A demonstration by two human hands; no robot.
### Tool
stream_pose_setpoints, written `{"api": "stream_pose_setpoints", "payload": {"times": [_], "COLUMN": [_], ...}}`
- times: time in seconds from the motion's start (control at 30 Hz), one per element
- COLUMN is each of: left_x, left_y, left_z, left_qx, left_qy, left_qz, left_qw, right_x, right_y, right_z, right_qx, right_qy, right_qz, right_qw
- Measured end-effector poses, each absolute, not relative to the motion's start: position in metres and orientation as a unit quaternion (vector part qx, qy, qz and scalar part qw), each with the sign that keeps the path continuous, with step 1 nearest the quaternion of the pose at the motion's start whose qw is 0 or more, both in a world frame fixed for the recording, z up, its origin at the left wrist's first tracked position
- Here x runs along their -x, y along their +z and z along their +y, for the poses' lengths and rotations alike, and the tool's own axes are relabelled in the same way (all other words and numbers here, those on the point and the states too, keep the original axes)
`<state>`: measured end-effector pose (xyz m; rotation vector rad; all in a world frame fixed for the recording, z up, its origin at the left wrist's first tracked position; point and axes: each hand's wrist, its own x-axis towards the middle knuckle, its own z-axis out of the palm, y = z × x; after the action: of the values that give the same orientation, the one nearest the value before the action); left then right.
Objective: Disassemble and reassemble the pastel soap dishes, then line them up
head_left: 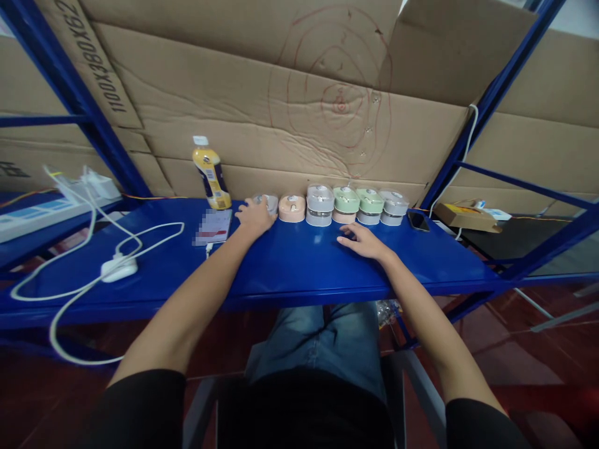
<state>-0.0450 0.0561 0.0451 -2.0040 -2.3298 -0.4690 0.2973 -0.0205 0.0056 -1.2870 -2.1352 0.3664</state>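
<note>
At the left end of a row of small lidded boxes, my left hand lies over a grey box, fingers curved around it and hiding most of it. Beside that box stands a single peach box. Farther right come stacks two high: a grey stack, a green box on a peach one, a green box on a grey one, and another grey stack. My right hand rests just in front of the green-topped stacks, fingers loosely apart, holding nothing.
On the blue table, a yellow drink bottle and a phone stand and lie left. A white charger trails looping cables. A dark phone lies right. Cardboard walls the back, between blue posts.
</note>
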Motion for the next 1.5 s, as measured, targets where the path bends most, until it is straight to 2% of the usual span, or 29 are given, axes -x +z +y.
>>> {"api": "stream_pose_setpoints", "payload": {"times": [0.2, 0.27, 0.43, 0.67, 0.8, 0.93, 1.07, 1.2, 1.3, 1.5], "left_x": [0.029, 0.027, 0.018, -0.018, -0.023, -0.020, -0.017, -0.013, -0.013, -0.011], "left_y": [0.045, 0.045, 0.047, 0.033, 0.015, 0.004, 0.005, 0.011, 0.014, 0.021], "left_z": [-0.020, -0.047, -0.063, -0.009, 0.011, 0.015, 0.009, -0.006, -0.016, -0.008], "left_qx": [0.655, 0.695, 0.834, 0.913, 0.881, 0.867, 0.869, 0.898, 0.914, 0.900], "left_qy": [-0.104, -0.104, -0.108, -0.242, -0.306, -0.310, -0.308, -0.277, -0.254, -0.287], "left_qz": [-0.742, -0.705, -0.540, -0.264, -0.232, -0.241, -0.256, -0.270, -0.271, -0.283], "left_qw": [0.099, 0.094, 0.000, -0.197, -0.275, -0.306, -0.292, -0.208, -0.163, -0.163], "right_x": [-0.294, -0.289, -0.276, -0.268, -0.267, -0.267, -0.285, -0.317, -0.331, -0.330], "right_y": [0.003, 0.005, 0.010, 0.013, 0.016, 0.016, 0.017, 0.019, 0.019, 0.018], "right_z": [-0.019, -0.022, -0.034, -0.039, -0.040, -0.039, -0.032, -0.020, -0.014, -0.013], "right_qx": [0.476, 0.458, 0.378, 0.374, 0.407, 0.423, 0.439, 0.531, 0.575, 0.578], "right_qy": [0.088, 0.063, 0.042, 0.020, 0.018, 0.040, 0.100, 0.107, 0.110, 0.122], "right_qz": [-0.810, -0.813, -0.845, -0.870, -0.863, -0.849, -0.801, -0.690, -0.641, -0.640], "right_qw": [0.331, 0.354, 0.377, 0.320, 0.300, 0.314, 0.395, 0.480, 0.496, 0.491]}}
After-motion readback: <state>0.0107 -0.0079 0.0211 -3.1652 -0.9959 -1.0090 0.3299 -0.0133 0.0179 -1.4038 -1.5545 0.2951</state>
